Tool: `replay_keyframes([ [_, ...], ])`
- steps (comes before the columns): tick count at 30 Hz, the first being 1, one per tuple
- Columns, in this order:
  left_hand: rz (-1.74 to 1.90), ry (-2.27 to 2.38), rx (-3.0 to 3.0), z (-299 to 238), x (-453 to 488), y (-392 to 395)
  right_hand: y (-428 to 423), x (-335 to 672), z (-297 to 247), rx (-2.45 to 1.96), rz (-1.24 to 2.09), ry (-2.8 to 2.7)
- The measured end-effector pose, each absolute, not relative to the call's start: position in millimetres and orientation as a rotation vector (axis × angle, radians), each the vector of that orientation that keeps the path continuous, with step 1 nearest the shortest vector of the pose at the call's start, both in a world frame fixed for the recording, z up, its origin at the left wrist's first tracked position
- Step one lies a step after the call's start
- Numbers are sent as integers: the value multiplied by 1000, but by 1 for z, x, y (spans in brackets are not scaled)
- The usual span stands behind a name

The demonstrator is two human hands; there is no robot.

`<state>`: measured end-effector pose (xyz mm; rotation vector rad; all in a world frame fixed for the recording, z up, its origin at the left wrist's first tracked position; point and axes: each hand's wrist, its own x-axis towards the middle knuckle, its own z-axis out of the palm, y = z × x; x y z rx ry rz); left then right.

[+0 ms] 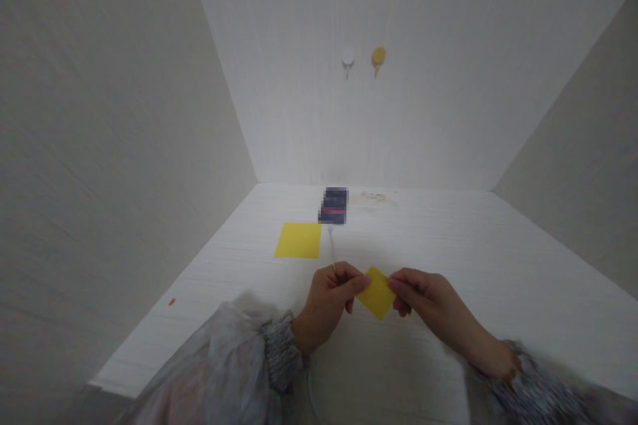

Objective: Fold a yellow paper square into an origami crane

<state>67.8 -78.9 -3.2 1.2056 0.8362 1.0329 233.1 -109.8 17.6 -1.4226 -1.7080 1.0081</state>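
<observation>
A small yellow square of paper is held up in front of me, turned so that its corners point up, down and sideways. My left hand, with a ring on one finger, pinches its left corner between thumb and fingers. On the opposite corner, my right hand has the same kind of pinch. A larger yellow sheet of paper lies flat on the white table, beyond my left hand. Whether the held paper is folded, I cannot tell.
A blurred-out phone-like device lies at the table's back, with a white cable running toward me. A small red piece is at the left. Panels enclose the table; a white hook and a yellow hook are on the back one.
</observation>
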Motion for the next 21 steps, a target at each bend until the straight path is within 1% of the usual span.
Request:
replay_keyframes([
  [5, 1064, 852, 1196, -5, 67, -77, -109, 235, 17, -1458, 982, -1732],
  [8, 981, 817, 1207, -7, 65, -74, -110, 237, 16, -1440, 1011, -1747],
  [12, 848, 717, 1170, -10, 63, -71, -111, 241, 9, -1317, 1228, -1715],
  [16, 787, 597, 1136, -13, 63, -71, -110, 241, 0, -1187, 1421, -1604],
  [21, 714, 564, 1132, -15, 63, -71, -111, 237, -5, -1038, 1618, -1425],
])
